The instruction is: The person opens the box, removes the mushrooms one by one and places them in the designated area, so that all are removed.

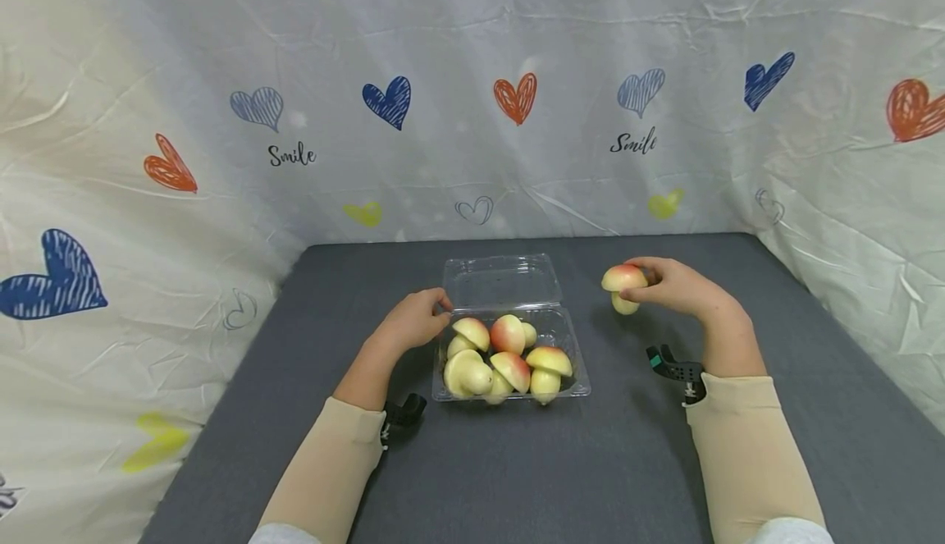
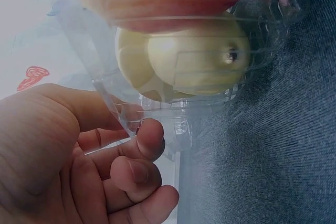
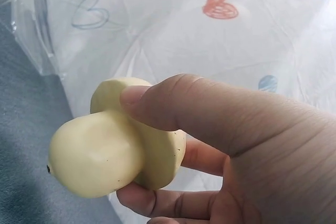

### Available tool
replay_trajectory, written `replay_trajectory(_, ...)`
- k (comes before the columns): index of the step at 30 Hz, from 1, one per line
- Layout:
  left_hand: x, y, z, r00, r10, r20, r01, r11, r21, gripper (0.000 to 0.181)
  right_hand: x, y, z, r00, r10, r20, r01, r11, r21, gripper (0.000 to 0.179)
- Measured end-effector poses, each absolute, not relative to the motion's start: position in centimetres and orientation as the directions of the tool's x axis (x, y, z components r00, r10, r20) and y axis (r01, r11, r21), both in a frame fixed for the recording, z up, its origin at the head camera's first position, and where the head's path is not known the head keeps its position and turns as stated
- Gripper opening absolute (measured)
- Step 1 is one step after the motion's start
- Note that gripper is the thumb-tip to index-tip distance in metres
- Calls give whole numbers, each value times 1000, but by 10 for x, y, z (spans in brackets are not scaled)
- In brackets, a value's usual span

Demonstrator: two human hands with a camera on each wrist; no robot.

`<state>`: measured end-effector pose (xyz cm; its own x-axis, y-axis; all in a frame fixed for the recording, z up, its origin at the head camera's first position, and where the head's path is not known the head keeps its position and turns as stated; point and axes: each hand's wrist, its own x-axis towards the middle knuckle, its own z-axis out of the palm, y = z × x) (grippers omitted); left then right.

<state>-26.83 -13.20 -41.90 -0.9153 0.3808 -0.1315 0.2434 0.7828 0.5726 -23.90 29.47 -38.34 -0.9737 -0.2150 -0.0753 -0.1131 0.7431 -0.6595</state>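
My right hand grips a toy mushroom by its red and yellow cap, with the pale stem hanging down, to the right of the box. Thumb and fingers close round the cap in the right wrist view, where the rounded stem points left. With thumb and forefinger, my left hand pinches the left edge of a clear plastic box. The box holds several similar mushrooms lying at different angles. Through its side in the left wrist view shows a mushroom, stem end outward.
The hinged clear lid stands open at the back of the box. Both stand on a dark grey table. A white curtain printed with hearts hangs behind and at both sides. A black strap mount sits on my right wrist.
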Motion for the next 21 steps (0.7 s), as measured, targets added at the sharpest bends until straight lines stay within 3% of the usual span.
replay_trajectory(21,-267,-133,-419,-910,386,-152,227,770,597,22,-250,294,-409,-953,-229,-200,-47,762,-646,75)
